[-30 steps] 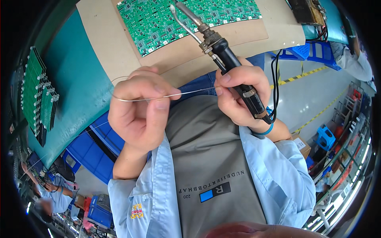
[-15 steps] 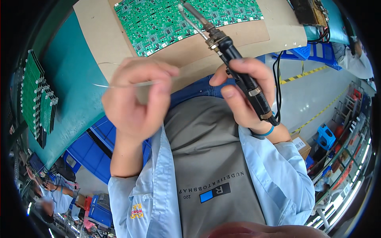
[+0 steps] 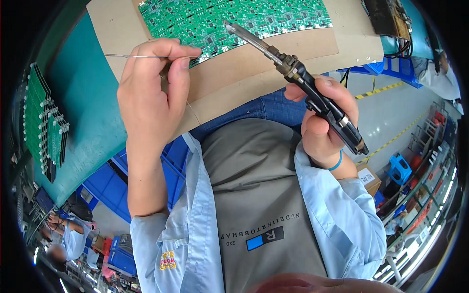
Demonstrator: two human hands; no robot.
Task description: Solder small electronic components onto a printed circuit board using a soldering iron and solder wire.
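Observation:
My left hand (image 3: 151,93) is closed, pinching a thin solder wire (image 3: 117,55) between thumb and forefinger. Its fingertips are at the near edge of a green circuit board panel (image 3: 273,15); whether they touch it I cannot tell. A loose length of the wire hangs below the hand. In my right hand (image 3: 328,119) is a black-handled soldering iron (image 3: 305,80), fingers wrapped round the grip. The iron slants up and left, its metal tip over the panel; contact with the board cannot be made out.
Brown cardboard (image 3: 234,71) lies under the panel on a teal mat (image 3: 68,88). At the left stand several upright green boards (image 3: 38,112). A dark block-like holder (image 3: 386,19) with cables sits far right. Other people (image 3: 73,239) are in the background.
My left hand has moved up to the panel's near edge with the solder wire. The soldering iron has shifted right and down, its tip now lower over the board.

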